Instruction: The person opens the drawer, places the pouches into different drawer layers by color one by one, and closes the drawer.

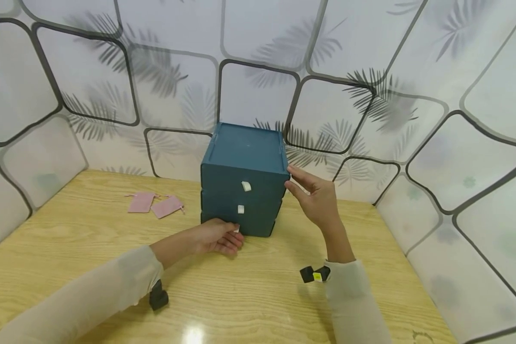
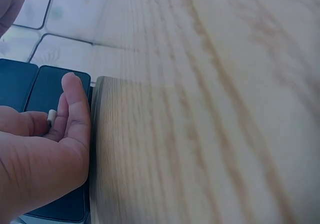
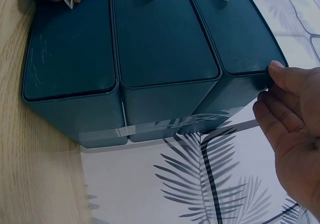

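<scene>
A dark blue cabinet point(image 1: 243, 199) with three stacked drawers stands on the wooden table, a small white pull tab on each drawer front. Down at the bottom drawer point(image 3: 70, 49), my left hand point(image 1: 217, 237) pinches its white pull tab point(image 2: 52, 117) between thumb and finger, the other fingers extended beneath. At the cabinet's upper right edge is my right hand point(image 1: 318, 196). Its thumb point(image 3: 287, 77) touches the top drawer's point(image 3: 240, 34) front corner, and its fairly straight fingers lie by the side wall. All three drawers look pushed in.
Two pink drawstring pouches point(image 1: 142, 202) lie on the wooden table point(image 1: 223, 296) to the left of the cabinet. A patterned wall covering point(image 1: 180, 91) with leaf prints rises behind the table and along both sides. Clear tape point(image 3: 105, 133) crosses the cabinet's side.
</scene>
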`<act>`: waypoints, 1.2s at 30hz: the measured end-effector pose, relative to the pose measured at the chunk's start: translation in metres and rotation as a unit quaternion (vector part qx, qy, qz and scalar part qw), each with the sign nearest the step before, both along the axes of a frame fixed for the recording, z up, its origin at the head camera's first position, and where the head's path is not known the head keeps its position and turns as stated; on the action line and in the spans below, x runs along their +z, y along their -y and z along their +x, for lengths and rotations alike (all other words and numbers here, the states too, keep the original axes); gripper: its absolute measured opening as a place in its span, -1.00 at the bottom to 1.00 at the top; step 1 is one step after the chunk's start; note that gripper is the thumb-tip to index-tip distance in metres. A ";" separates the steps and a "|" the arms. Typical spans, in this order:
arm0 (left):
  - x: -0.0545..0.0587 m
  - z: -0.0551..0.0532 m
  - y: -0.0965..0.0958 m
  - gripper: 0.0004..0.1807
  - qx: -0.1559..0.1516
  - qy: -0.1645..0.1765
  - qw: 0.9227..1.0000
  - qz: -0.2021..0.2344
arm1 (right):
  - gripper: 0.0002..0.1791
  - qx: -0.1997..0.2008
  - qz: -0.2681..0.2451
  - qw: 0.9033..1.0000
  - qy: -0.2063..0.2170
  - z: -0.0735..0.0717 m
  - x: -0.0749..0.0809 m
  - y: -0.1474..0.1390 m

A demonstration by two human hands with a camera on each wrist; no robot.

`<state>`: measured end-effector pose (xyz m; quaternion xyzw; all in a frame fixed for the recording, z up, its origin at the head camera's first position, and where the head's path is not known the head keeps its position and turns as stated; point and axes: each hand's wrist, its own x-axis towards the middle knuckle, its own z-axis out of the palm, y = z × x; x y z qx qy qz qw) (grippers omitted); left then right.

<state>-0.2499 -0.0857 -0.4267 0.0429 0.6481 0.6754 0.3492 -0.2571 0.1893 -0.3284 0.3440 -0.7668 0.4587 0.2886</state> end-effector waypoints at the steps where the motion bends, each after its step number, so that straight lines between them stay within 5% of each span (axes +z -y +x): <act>1: 0.000 0.000 0.000 -0.57 -0.003 0.000 1.000 0.001 | -0.56 -0.001 0.000 1.000 -0.001 0.000 0.000 0.000; 36: 0.002 0.008 -0.006 -0.56 0.002 -0.001 1.000 0.009 | -0.57 -0.046 0.004 0.999 0.004 0.003 0.001 0.005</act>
